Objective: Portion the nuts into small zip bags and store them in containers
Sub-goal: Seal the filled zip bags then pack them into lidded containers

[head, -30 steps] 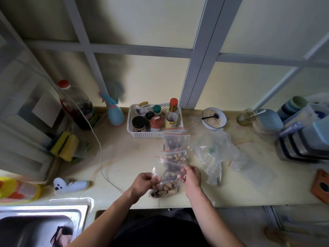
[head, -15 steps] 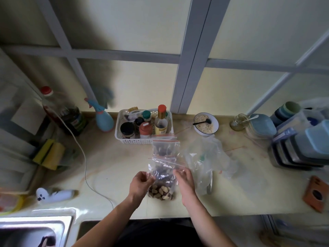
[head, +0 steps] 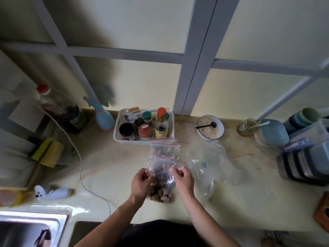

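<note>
— What's being handled there, low in the middle of the frame?

— A small zip bag (head: 164, 173) with nuts (head: 160, 195) sitting in its bottom. The left hand (head: 141, 184) is pinching its left edge, fingers curled onto the plastic, and the right hand (head: 183, 179) is pinching the right edge the same way.

— Why both sides?

— I'm guessing to keep the bag upright so the nuts are staying down while the red strip at the top is being lined up for closing. The bottom is resting on the counter (head: 115, 175), taking the weight.

— And the other bags?

— More filled zip bags (head: 164, 148) are lying in a row just above it, running up to the white basket (head: 142, 142) of jars. They look parked there, out of the way.

— The containers?

— Stacked at the right edge of the frame (head: 306, 157), well apart from the hands. Nothing is going into them yet. A big crumpled clear bag (head: 206, 161) is lying just right of the hands; I can't tell what's in it.
</note>
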Available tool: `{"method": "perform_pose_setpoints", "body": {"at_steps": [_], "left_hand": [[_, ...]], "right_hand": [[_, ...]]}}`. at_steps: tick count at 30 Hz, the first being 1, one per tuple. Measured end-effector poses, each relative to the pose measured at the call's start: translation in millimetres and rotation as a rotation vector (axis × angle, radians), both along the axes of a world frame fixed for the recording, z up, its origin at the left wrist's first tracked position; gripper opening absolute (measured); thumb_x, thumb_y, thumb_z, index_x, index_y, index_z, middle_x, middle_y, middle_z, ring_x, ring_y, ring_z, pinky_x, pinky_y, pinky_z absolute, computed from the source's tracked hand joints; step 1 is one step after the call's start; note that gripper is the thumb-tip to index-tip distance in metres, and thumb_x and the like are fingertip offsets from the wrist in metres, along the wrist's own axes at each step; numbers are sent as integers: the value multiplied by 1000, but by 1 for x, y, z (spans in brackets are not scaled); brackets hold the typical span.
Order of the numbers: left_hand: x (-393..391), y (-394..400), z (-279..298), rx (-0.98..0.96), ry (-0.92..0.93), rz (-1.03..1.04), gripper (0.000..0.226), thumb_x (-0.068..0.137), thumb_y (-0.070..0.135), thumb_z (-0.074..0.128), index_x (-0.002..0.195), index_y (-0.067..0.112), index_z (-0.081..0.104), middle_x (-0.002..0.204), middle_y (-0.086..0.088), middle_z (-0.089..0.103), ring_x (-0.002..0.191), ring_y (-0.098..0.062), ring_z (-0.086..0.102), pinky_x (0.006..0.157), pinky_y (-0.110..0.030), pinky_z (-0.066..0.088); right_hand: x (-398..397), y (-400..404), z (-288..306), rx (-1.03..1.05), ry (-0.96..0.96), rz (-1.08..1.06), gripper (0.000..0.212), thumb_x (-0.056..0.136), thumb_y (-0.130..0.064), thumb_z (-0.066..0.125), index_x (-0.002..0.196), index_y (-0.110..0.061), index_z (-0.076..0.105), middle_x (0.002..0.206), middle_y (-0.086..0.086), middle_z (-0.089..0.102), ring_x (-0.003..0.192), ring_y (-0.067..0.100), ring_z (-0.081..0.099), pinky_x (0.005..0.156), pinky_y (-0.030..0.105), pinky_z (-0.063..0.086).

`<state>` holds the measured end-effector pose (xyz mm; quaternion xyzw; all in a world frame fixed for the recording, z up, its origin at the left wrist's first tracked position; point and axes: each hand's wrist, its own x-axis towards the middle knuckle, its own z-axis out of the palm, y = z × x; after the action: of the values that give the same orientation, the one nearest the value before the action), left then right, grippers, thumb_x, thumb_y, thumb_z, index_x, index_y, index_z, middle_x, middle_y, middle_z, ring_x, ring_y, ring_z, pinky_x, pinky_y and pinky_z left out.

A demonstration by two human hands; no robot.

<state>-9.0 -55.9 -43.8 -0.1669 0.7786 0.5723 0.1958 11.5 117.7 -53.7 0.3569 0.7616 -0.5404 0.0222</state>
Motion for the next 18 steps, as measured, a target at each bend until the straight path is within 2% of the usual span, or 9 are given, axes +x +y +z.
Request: {"method": "perform_pose_setpoints", "body": {"at_steps": [2, 4, 6, 9, 12, 14, 16, 18], "left_hand": [[-3, 2, -8, -11, -76, 10, 8, 86, 15, 73, 83, 14, 66, 76, -3, 73, 68, -17, 65, 67, -34, 53], [-5, 4, -16, -33, -170, 17, 9, 84, 19, 74, 83, 14, 66, 75, -6, 73, 61, -21, 63, 62, -38, 55], [-4, 7, -18, -59, -207, 42, 9, 85, 18, 73, 84, 12, 66, 74, -9, 73, 57, -22, 62, 58, -38, 55], [-5, 13, -13, -105, -184, 58, 7, 87, 15, 72, 86, 10, 68, 77, -7, 73, 62, -21, 64, 51, -25, 51], [-5, 16, -7, -126, -154, 57, 6, 86, 17, 70, 85, 12, 68, 75, -3, 72, 62, -16, 64, 50, -20, 47], [-4, 14, -4, -171, -97, 83, 7, 86, 22, 68, 83, 16, 66, 74, -1, 71, 64, -17, 64, 56, -26, 49], [-3, 9, -3, -204, -11, 80, 8, 87, 25, 68, 85, 20, 63, 76, 0, 69, 74, -22, 66, 65, -31, 49], [-4, 6, -1, -193, 78, 62, 9, 87, 24, 69, 91, 20, 61, 82, 1, 68, 82, -21, 65, 70, -31, 47]], "right_hand": [[-5, 3, -4, -6, -57, 23, 22, 86, -33, 79, 75, -19, 66, 73, -8, 69, 67, 1, 61, 60, 11, 42], [-7, 6, -11, -34, -144, 54, 25, 85, -39, 77, 83, -16, 70, 79, -6, 72, 75, 11, 66, 66, 22, 47], [-6, 9, -17, -57, -192, 72, 29, 84, -44, 77, 85, -15, 72, 80, -4, 74, 75, 15, 68, 67, 26, 48], [-5, 12, -18, -73, -192, 64, 31, 83, -46, 77, 83, -15, 72, 74, -4, 73, 69, 14, 66, 65, 27, 48], [-6, 12, -17, -99, -194, 60, 31, 83, -46, 77, 82, -16, 71, 72, -5, 71, 67, 13, 65, 62, 26, 46], [-3, 11, -17, -119, -169, 44, 34, 80, -50, 77, 85, -17, 72, 75, -5, 74, 71, 14, 68, 65, 26, 49], [2, 8, -13, -120, -134, 9, 35, 80, -51, 78, 91, -18, 73, 83, -6, 76, 79, 13, 72, 68, 25, 51], [8, 2, -6, -116, -115, -39, 32, 82, -49, 79, 92, -19, 70, 86, -7, 74, 80, 11, 70, 66, 24, 51]]}}
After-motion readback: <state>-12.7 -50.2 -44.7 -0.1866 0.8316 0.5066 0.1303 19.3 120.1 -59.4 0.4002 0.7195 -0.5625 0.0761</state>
